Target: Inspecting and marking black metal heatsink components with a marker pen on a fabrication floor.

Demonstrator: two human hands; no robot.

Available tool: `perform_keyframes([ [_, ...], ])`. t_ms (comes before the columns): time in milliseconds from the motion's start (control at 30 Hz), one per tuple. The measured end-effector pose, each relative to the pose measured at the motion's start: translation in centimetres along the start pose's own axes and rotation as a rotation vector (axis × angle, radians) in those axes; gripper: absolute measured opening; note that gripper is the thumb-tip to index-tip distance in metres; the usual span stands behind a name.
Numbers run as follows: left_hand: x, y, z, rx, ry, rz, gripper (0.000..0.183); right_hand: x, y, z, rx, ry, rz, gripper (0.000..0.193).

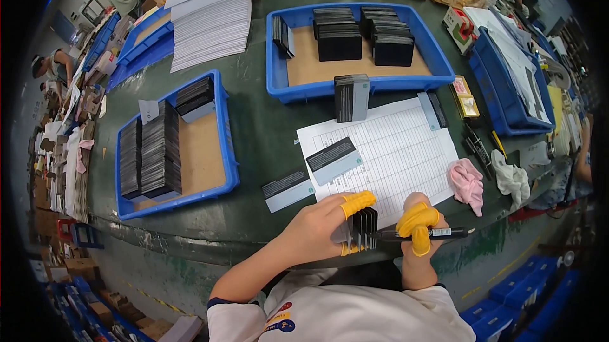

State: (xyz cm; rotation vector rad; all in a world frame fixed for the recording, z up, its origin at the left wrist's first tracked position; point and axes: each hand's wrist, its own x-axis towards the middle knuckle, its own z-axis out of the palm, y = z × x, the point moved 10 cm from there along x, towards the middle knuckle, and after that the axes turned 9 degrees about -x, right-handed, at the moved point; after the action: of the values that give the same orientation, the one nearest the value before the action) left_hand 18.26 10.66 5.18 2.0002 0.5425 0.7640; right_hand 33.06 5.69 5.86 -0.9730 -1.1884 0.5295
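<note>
Hands clamp one fanned card stack (360, 229), left hand (320, 228), and one black marker (431, 234), right hand (417, 223).

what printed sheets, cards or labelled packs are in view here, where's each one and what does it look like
Printed form: white ruled sheet, flat on the green table before the person.
Two loose cards: black and grey, one on the form, one left of it.
Card stack: upright against the far blue tray.
Fanned cards: dark, in the left hand.
Marker pen: black, white label, in the right hand.
</note>
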Motion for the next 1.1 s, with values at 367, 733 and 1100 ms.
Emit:
perform_keyframes([
  [367,-0.1,0.1,0.1,0.004,-0.012,0.009,0.063,0.0,0.1,0.2,-0.003,-0.001,0.004,0.031],
  [733,0.0,0.9,0.1,0.029,0.000,0.084,0.057,-0.1,0.1,0.0,-0.016,0.034,0.014,0.032],
  [1100,-0.1,0.7,0.4,0.032,-0.022,0.077,0.058,0.0,-0.1,-0.2,-0.061,0.072,-0.006,0.032],
])
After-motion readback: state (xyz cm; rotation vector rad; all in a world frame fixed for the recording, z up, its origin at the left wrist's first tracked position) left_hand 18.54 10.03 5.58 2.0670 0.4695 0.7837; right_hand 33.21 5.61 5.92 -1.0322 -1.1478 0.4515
